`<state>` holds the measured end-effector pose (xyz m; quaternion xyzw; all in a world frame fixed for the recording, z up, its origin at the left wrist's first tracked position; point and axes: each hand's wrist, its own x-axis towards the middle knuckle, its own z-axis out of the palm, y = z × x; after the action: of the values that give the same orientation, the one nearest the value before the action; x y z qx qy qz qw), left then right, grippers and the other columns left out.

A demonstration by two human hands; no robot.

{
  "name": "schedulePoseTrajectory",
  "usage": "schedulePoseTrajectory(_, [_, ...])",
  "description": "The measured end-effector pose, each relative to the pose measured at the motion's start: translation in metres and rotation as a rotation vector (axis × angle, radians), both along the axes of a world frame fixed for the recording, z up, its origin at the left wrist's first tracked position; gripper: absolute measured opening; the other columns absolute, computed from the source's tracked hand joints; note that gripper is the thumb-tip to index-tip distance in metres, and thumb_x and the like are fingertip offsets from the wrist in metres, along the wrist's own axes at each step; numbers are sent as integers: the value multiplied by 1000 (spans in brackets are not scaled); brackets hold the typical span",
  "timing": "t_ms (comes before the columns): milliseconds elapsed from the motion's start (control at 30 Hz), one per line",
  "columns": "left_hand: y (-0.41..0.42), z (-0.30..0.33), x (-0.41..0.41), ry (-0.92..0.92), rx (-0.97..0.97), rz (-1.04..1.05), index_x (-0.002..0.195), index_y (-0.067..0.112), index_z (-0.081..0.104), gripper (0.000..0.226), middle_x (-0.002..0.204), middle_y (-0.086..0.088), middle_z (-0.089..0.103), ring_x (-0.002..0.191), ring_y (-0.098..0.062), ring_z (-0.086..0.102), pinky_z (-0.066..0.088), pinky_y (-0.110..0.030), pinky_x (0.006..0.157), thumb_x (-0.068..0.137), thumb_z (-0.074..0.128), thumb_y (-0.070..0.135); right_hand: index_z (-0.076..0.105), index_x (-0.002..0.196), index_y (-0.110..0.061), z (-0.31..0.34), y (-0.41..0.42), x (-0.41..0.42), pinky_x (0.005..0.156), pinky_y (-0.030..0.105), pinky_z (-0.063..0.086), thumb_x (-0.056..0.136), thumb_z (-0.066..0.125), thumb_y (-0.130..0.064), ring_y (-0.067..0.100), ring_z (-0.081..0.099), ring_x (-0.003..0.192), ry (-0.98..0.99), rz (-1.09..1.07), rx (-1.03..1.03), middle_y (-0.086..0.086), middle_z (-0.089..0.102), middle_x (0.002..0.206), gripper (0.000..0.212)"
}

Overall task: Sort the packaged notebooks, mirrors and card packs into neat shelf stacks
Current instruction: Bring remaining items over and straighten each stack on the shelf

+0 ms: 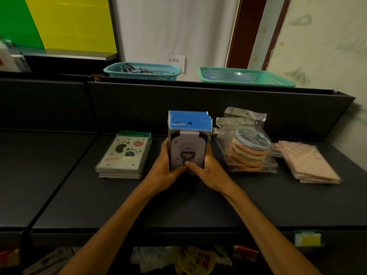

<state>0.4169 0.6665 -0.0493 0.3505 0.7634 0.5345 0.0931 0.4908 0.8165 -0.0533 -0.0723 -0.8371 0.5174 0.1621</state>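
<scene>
now both hands, left hand (164,167) and right hand (208,169), grip blue-topped card packs (188,139) upright.

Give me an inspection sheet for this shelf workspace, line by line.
Surface: dark shelf, flat.
Job's things: blue-topped packs held upright; paw-print notebook stack to their left; bagged round mirrors and pink packet stack to their right.
Clutter: two green baskets on the ledge behind.
Hands: left hand and right hand grip the packs' sides.
Cables: nothing seen.
Surroundings: white wall with label; more goods below.
</scene>
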Motion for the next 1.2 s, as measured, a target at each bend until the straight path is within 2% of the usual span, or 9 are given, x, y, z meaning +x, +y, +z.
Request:
schedulePoseTrajectory(133, [-2, -1, 1, -15, -39, -20, 146, 32, 3, 92, 147, 0, 35, 121, 3, 34, 39, 2, 79, 83, 66, 7, 24, 139, -32, -4, -1, 1, 81, 7, 46, 85, 66, -21, -1, 47, 117, -16, 10, -31, -7, 46, 133, 69])
schedulePoseTrajectory(333, [-8, 0, -3, -13, -42, 49, 148, 30, 14, 86, 146, 0, 40, 125, -6, 41, 40, -24, 95, 83, 69, 17, 24, 140, -19, -1, 2, 5, 76, 8, 49, 87, 64, -19, -8, 54, 99, -28, -14, -61, -14, 48, 121, 67])
schedulePoseTrajectory(500, [0, -2, -7, -122, -72, 235, 138, 21, 39, 64, 133, -4, 55, 101, -7, 55, 49, -20, 76, 83, 68, 36, 46, 124, -15, 1, -3, 3, 69, 19, 52, 90, 59, -37, 5, 63, 91, -138, -145, -172, 1, 62, 117, 43])
schedulePoseTrajectory(667, [6, -3, -11, -38, -272, 300, 132, 15, 49, 57, 125, -8, 60, 91, -10, 56, 44, -18, 69, 86, 61, 47, 57, 117, -18, -1, -4, -7, 92, 43, 50, 89, 55, -46, 23, 56, 110, -242, -230, 14, 6, 63, 117, 40])
schedulePoseTrajectory(767, [10, 0, -8, -19, -294, 293, 126, 16, 55, 50, 118, -6, 63, 78, -3, 54, 37, -11, 56, 87, 59, 47, 57, 122, -15, 3, -4, -5, 79, 24, 51, 92, 55, -39, 11, 60, 96, -223, -225, -29, 5, 65, 115, 38])
schedulePoseTrajectory(867, [12, 1, -4, -3, -303, 284, 127, 15, 55, 50, 117, -5, 65, 79, -3, 54, 37, -10, 56, 88, 58, 46, 55, 127, -18, 4, -3, -4, 64, 8, 41, 92, 56, -34, 1, 56, 88, -171, -229, -3, 2, 65, 118, 39])
schedulePoseTrajectory(933, [13, 0, -3, 6, -324, 289, 129, 16, 54, 53, 119, -5, 64, 88, -7, 55, 43, -15, 65, 88, 56, 49, 53, 128, -20, 2, -1, -5, 61, 6, 39, 91, 58, -34, -1, 54, 88, -148, -227, 9, 1, 64, 121, 40])
schedulePoseTrajectory(1067, [13, 1, -1, -3, -375, 314, 130, 19, 52, 60, 122, -7, 63, 108, -21, 58, 51, -42, 90, 84, 53, 58, 53, 129, -19, 1, 0, -5, 64, 8, 41, 90, 59, -36, -2, 55, 84, -153, -237, -8, 2, 64, 121, 44])
schedulePoseTrajectory(1200, [11, 9, 3, 17, -410, 322, 134, 16, 47, 61, 128, -8, 59, 105, -17, 58, 49, -29, 83, 87, 54, 54, 51, 127, -19, 5, 0, -3, 67, 12, 45, 90, 58, -39, 0, 58, 85, -165, -239, 21, 3, 62, 121, 43])
